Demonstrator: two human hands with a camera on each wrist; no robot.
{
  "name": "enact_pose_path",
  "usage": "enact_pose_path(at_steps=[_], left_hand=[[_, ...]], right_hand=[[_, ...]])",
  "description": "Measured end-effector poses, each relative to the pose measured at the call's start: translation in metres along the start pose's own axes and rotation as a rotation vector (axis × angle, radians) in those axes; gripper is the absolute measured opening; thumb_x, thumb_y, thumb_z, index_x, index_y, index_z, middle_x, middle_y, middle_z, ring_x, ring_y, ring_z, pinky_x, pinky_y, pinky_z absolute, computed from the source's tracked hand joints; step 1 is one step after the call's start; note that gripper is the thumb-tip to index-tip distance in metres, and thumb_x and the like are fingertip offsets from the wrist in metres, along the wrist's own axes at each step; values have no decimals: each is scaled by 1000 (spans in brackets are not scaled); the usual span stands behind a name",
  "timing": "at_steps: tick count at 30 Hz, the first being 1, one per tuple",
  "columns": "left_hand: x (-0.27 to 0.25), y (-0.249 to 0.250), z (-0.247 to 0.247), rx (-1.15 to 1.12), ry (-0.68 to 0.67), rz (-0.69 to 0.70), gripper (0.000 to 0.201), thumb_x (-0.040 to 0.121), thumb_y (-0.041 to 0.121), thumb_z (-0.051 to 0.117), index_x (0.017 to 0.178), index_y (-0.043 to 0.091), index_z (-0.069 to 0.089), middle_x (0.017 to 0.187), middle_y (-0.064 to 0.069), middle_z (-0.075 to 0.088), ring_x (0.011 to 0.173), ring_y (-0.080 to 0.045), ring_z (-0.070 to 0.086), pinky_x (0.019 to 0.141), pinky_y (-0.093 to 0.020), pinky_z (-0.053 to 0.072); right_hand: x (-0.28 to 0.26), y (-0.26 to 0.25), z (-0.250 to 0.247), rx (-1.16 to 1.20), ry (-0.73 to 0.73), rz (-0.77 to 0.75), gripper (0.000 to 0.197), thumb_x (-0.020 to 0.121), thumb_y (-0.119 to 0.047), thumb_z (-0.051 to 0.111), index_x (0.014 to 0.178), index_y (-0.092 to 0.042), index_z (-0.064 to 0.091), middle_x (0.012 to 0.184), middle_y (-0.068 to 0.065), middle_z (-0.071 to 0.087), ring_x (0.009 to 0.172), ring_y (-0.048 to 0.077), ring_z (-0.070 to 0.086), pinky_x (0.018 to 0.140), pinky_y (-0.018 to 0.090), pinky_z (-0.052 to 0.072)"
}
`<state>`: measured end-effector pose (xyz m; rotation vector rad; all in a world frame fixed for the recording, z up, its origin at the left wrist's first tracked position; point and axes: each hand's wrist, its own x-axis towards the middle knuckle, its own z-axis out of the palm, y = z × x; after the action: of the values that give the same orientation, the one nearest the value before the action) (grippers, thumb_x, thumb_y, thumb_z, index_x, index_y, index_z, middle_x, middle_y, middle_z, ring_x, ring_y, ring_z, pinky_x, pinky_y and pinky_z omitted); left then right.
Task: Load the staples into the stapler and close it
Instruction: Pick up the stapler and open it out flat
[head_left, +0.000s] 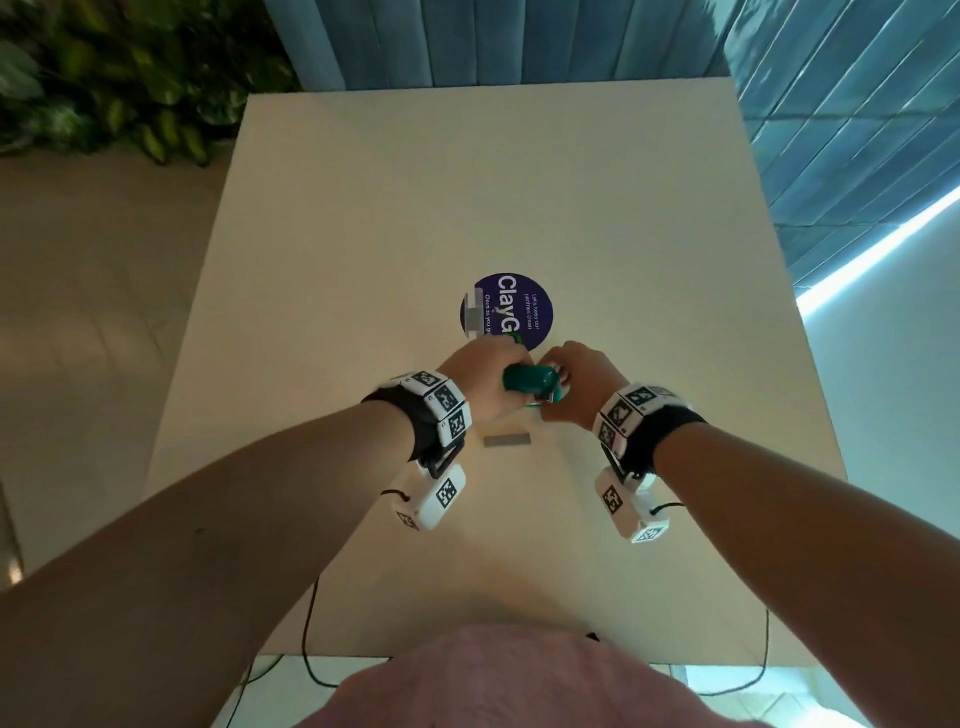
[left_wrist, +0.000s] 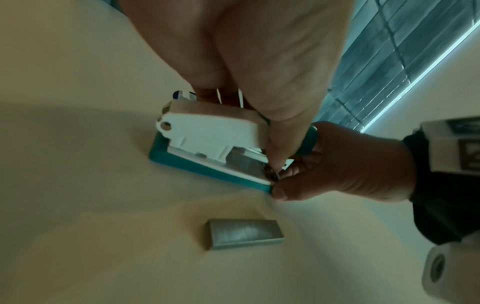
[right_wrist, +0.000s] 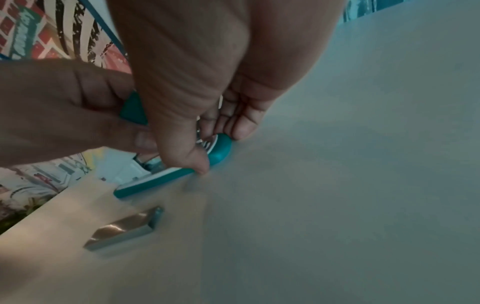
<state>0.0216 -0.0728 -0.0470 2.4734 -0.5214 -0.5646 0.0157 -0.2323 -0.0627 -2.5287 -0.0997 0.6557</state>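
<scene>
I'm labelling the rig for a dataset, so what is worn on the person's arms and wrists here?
Both forearms are bare, with no sleeves. Each wrist carries a black strap with a band of white blocks printed with black square tags. A white camera box with the same tags hangs under each wrist, with a thin black cable trailing from it towards the body.

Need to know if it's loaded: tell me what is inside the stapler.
A grey staple strip shows in the stapler channel, under the left hand. The right hand covers the front. A spare staple strip lies on the table.
</scene>
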Motion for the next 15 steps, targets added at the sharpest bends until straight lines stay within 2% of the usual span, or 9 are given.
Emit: enact_pose_path(at_steps=[3,6,8,11,15], left_hand=[[-6,-4,-9,-58,61,24,31,67,16,73,96,10,62,97,-10,65,86,-23,59,71,-26,40],[-22,-12,-29,-87,129,60,28,66,17,75,90,14,62,87,-2,64,78,-16,57,68,-24,42],[-35,-23,-45,-105,165,67,27,65,17,75,88,16,61,84,4,62,76,-12,56,70,-21,44],[-55,-42,-63,-101,188,53,25,65,17,75,88,19,64,85,2,66,77,-11,60,72,-19,47],[-75,-72,-67,-110,243,-35,24,62,21,74,84,21,65,82,1,67,73,-14,62,70,-27,49]], right_hand=[[1,3,2,4,9,-15,46,59,-19,80,102,-15,61,93,1,54,83,16,52,75,27,43],[2,5,3,48,16,-38,42,57,-16,80,95,-16,64,89,-1,54,80,15,52,77,28,49],[3,5,4,62,15,-41,41,56,-15,81,93,-17,64,89,-1,54,79,15,53,75,26,47],[5,7,6,75,20,-44,39,55,-14,81,90,-17,65,89,-1,55,77,14,53,72,25,47],[4,8,7,85,26,-45,39,56,-13,81,91,-16,64,90,-1,55,77,13,52,71,23,43]])
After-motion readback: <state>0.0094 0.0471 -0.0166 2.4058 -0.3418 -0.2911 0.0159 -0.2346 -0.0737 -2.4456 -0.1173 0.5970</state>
